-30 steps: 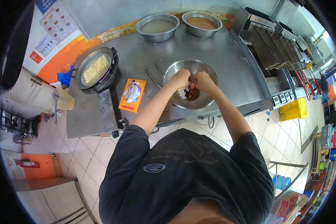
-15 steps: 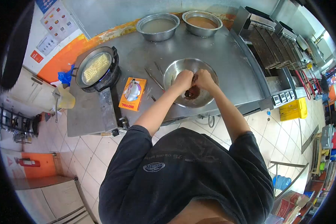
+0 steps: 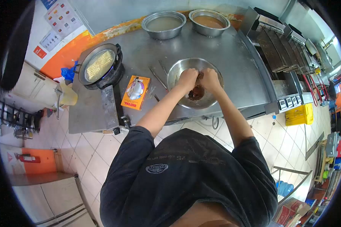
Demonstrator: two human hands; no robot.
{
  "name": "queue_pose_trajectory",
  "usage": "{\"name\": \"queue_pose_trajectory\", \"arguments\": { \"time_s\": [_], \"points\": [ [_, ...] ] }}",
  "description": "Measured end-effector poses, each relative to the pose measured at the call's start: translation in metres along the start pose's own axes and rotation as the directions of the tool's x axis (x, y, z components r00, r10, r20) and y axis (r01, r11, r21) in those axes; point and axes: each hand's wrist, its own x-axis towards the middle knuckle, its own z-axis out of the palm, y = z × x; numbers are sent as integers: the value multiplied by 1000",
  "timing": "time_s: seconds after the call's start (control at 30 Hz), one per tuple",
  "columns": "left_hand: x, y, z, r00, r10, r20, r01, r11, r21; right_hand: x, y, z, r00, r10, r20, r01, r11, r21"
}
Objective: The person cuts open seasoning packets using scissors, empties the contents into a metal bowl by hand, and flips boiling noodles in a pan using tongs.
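Observation:
Over a wide steel bowl (image 3: 213,99) at the front of the counter, my left hand (image 3: 188,78) and my right hand (image 3: 210,79) work close together. Both have their fingers curled inward, knuckles up. Something small and dark brown shows between them; its kind is too hidden to tell. Below the fingers, a dark reddish-brown paste (image 3: 195,94) lies in the bowl. Left of the bowl are thin metal utensils (image 3: 158,77), partly behind my left forearm. Farther left lies an orange box (image 3: 135,92) marked ROYAL.
At the left, a pan (image 3: 99,63) holding a block of noodles in liquid sits on a burner. Two metal basins, one with cloudy liquid (image 3: 163,24) and one with orange-brown liquid (image 3: 209,22), stand at the back. Grill-like equipment (image 3: 278,49) borders the counter's right side.
My hands have parted slightly above the bowl, and more of the brown matter shows between them. The whole view has shifted a little.

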Motion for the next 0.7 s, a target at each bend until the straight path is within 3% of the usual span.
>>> {"name": "queue_pose_trajectory", "arguments": {
  "time_s": [0.07,0.17,0.2,0.23,0.3,0.33,0.43,0.47,0.53,0.57,0.6,0.7],
  "points": [
    [-2,0,-7,993,-117,-5,116,988,-97,-11,-23,-20,1000,-25,-3,25,998,56],
    [-30,-19,-38,947,-240,-213,180,947,-268,-17,7,21,956,-139,259,191,963,-189],
    [-45,-37,-49,908,-362,-213,285,904,-319,-24,9,23,966,-67,251,120,972,-201],
    [-62,-50,-63,858,-402,-320,294,894,-337,-27,9,21,971,13,241,41,975,-217],
    [-96,-75,-81,768,-570,-291,465,809,-360,-21,13,20,981,-65,183,102,974,-200],
    [-111,-102,-69,770,-550,-323,460,830,-317,-20,12,19,983,-102,154,131,972,-196],
    [-138,-126,-33,772,-489,-405,557,829,60,-20,3,6,968,-141,207,172,974,-144],
    [-134,-110,-39,745,-627,-226,652,756,52,-19,10,14,969,-120,217,158,973,-170],
    [-134,-112,-15,778,-512,-365,600,778,186,-16,27,36,969,-76,234,131,965,-227],
    [-136,-120,2,787,-447,-424,577,778,250,-15,22,30,973,-90,214,126,979,-162],
    [-134,-138,22,788,-523,-324,601,767,223,-17,10,18,976,-99,196,120,988,-97],
    [-121,-134,23,774,-580,-253,629,657,416,-18,3,5,976,-127,175,129,992,2]
  ]
}}
